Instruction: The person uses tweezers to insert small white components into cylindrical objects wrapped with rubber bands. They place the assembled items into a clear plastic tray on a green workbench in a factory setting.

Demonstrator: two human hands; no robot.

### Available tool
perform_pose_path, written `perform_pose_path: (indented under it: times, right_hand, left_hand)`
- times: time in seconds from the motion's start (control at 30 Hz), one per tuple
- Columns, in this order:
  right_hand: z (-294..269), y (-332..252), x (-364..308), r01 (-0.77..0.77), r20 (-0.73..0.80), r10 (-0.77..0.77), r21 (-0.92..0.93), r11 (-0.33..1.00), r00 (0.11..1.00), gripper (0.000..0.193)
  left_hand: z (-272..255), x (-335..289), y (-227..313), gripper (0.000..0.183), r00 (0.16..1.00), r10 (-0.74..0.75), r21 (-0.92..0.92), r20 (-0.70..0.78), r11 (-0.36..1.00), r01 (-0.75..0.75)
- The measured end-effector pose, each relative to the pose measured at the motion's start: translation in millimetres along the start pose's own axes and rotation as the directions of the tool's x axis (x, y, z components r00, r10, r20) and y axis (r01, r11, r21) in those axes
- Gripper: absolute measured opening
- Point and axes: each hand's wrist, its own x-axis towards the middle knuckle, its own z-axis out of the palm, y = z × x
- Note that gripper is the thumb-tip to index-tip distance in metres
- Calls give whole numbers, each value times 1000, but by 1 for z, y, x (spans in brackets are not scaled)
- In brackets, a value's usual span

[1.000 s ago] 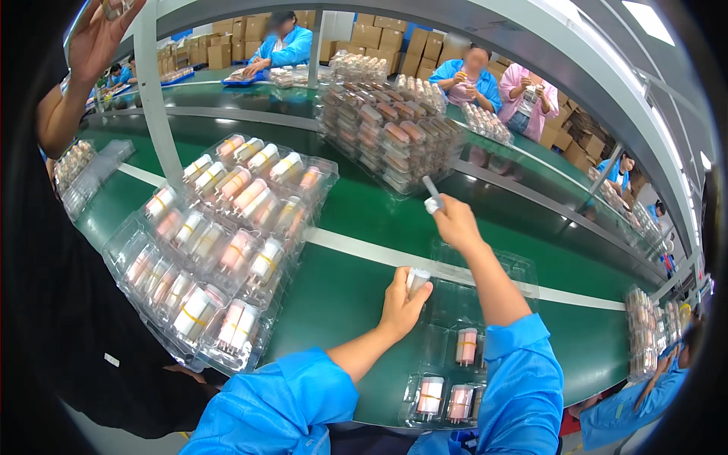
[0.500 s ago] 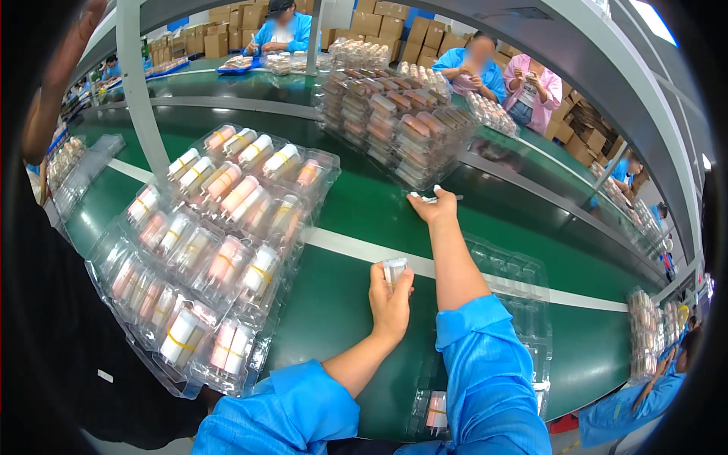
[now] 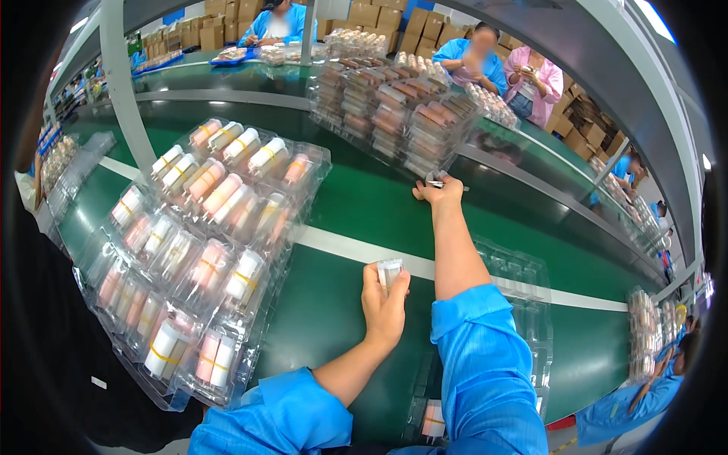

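Observation:
My left hand [image 3: 385,307] is wrapped round a small whitish container with a clear top [image 3: 390,271], held upright above the green belt. My right hand [image 3: 444,189] reaches far forward, beside the near corner of a tall stack of clear trays [image 3: 390,114]. Its fingers are curled round a thin whitish, metallic-looking stick [image 3: 436,183], too small to identify. At left, clear plastic trays [image 3: 262,299] carry pink, white and grey cylinders, many banded in yellow. Partly under my right sleeve lies another clear tray [image 3: 523,265], with a pink-and-white banded bundle [image 3: 433,418] near its close end.
A white stripe [image 3: 349,245] runs along the green belt [image 3: 326,303]. Grey frame posts [image 3: 125,91] and an overhead beam cross the view. Co-workers [image 3: 474,61] sit beyond the far belt. More filled trays [image 3: 644,334] are stacked at right. Someone in dark clothing [image 3: 61,334] is close at left.
My right hand has moved slightly up and its fingers have curled in more round the stick. My left hand keeps its hold on the container. The whole view has shifted slightly.

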Motion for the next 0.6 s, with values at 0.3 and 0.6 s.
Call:
perform_pose_path:
  times: [0.3, 0.6]
  right_hand:
    - [1, 6, 23, 355, 48, -367, 163, 920, 929, 32]
    - [13, 16, 7, 478, -74, -473, 180, 860, 878, 33]
  left_hand:
    - [-1, -1, 4, 20, 999, -46, 28, 4, 999, 46]
    - [-5, 2, -5, 21, 999, 29, 45, -25, 999, -28]
